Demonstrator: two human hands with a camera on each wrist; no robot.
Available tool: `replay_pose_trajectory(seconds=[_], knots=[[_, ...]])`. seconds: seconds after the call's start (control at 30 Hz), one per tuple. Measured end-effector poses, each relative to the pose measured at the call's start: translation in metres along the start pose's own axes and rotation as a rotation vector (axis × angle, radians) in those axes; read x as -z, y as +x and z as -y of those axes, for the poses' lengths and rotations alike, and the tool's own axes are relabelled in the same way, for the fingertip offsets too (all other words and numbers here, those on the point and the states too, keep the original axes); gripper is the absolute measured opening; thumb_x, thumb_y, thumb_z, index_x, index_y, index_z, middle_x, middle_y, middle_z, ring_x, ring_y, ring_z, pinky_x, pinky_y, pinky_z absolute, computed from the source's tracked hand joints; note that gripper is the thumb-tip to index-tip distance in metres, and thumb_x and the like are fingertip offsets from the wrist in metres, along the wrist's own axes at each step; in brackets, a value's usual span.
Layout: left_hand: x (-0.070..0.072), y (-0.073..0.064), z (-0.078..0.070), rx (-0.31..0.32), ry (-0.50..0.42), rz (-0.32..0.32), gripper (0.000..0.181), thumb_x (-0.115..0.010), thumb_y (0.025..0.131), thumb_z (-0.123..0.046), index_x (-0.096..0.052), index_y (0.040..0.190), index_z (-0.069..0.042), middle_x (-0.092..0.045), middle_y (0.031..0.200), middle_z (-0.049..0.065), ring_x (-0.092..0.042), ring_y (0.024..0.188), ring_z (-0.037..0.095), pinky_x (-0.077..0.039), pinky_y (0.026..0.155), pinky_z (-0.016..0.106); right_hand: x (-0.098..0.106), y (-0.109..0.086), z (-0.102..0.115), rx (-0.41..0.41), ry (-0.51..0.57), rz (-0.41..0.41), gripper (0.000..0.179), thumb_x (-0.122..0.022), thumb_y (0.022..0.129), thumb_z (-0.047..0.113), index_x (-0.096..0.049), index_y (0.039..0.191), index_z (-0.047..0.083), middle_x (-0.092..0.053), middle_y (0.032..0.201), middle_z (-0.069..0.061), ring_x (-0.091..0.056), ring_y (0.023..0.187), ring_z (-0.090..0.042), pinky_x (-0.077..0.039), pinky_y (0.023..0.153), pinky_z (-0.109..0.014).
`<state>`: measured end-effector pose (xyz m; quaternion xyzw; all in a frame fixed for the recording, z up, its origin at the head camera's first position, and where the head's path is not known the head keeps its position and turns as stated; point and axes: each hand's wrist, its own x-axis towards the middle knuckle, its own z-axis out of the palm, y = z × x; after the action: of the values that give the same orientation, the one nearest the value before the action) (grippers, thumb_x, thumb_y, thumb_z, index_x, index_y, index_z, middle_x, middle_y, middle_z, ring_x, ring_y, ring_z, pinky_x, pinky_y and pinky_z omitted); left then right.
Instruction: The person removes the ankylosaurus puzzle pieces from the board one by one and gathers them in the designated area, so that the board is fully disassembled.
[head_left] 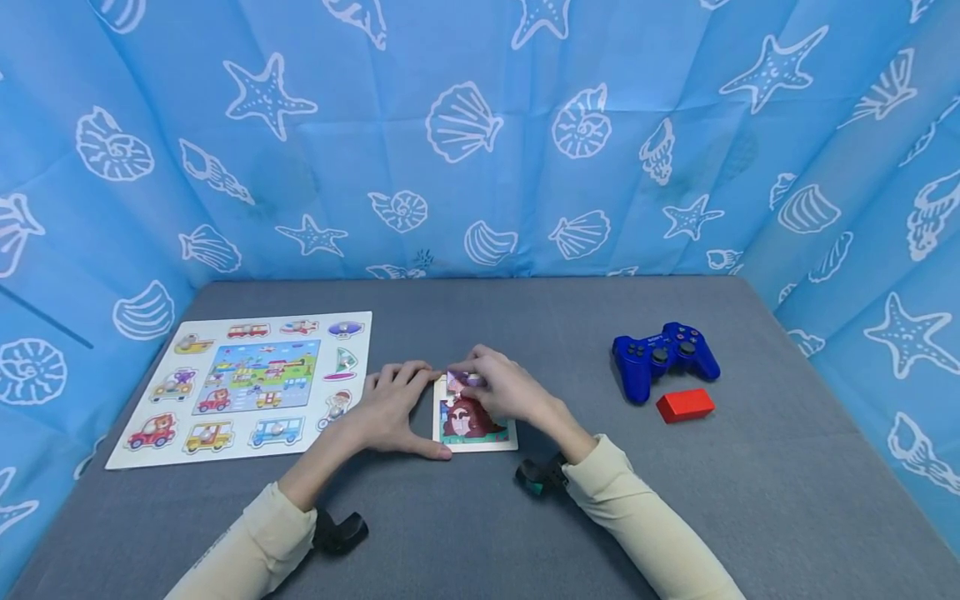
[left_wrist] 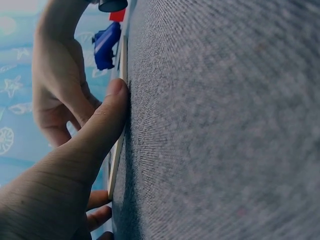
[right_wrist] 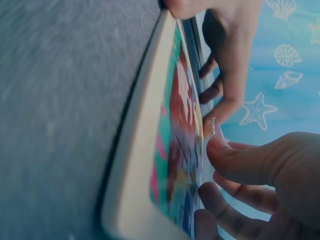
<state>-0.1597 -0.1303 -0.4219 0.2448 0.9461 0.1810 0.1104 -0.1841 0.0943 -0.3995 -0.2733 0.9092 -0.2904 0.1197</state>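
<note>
A small wooden jigsaw puzzle [head_left: 495, 445] with a pale frame and a red-brown picture lies on the table between both hands. My left hand [head_left: 392, 414] rests along its left side, thumb on the near edge and spread fingers at the far-left corner. Over the puzzle's upper part, my right hand [head_left: 504, 387] pinches a small puzzle piece [right_wrist: 217, 129] between thumb and index finger. In the right wrist view the piece stands tilted above the board, and its printed face is hard to make out. My right fingers hide part of the picture.
A large white vehicle peg puzzle [head_left: 201, 327] lies at the left, close to my left hand. On the right are a blue game controller [head_left: 666, 360] and a red block [head_left: 686, 405]. A blue shell-patterned curtain [head_left: 480, 167] hangs behind the grey table [head_left: 450, 533].
</note>
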Motion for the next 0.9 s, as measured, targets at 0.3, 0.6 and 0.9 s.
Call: replay_pose_trajectory(seconds=[0.3,0.6,0.9], knots=[[-0.002,0.002,0.003,0.012,-0.006,-0.003,0.113,-0.079,0.065,-0.079,-0.04,0.155,-0.022,-0.038,0.157,0.008,-0.033,0.142,0.038,-0.029,0.108,0.065,0.014,-0.01,-0.015,-0.001,-0.022,-0.03,0.039,-0.066,0.098,0.004,-0.066,0.137,0.008,-0.062,0.115,-0.011,-0.056,0.089,-0.016,-0.044,0.07,-0.025],[-0.004,0.003,0.006,0.015,-0.013,-0.009,0.111,-0.079,0.065,-0.078,-0.041,0.154,-0.023,-0.037,0.157,0.008,-0.033,0.141,0.039,-0.028,0.108,0.065,0.028,-0.019,-0.033,-0.015,-0.054,-0.033,0.039,-0.065,0.097,0.003,-0.066,0.136,0.006,-0.063,0.115,-0.013,-0.055,0.088,-0.018,-0.043,0.068,-0.027],[-0.002,0.002,0.007,0.012,-0.022,-0.002,0.111,-0.079,0.064,-0.079,-0.04,0.152,-0.023,-0.038,0.156,0.007,-0.033,0.141,0.039,-0.028,0.108,0.066,0.037,-0.026,-0.049,-0.04,-0.094,-0.049,0.036,-0.065,0.098,0.003,-0.067,0.134,0.003,-0.064,0.113,-0.016,-0.054,0.088,-0.02,-0.041,0.07,-0.029]])
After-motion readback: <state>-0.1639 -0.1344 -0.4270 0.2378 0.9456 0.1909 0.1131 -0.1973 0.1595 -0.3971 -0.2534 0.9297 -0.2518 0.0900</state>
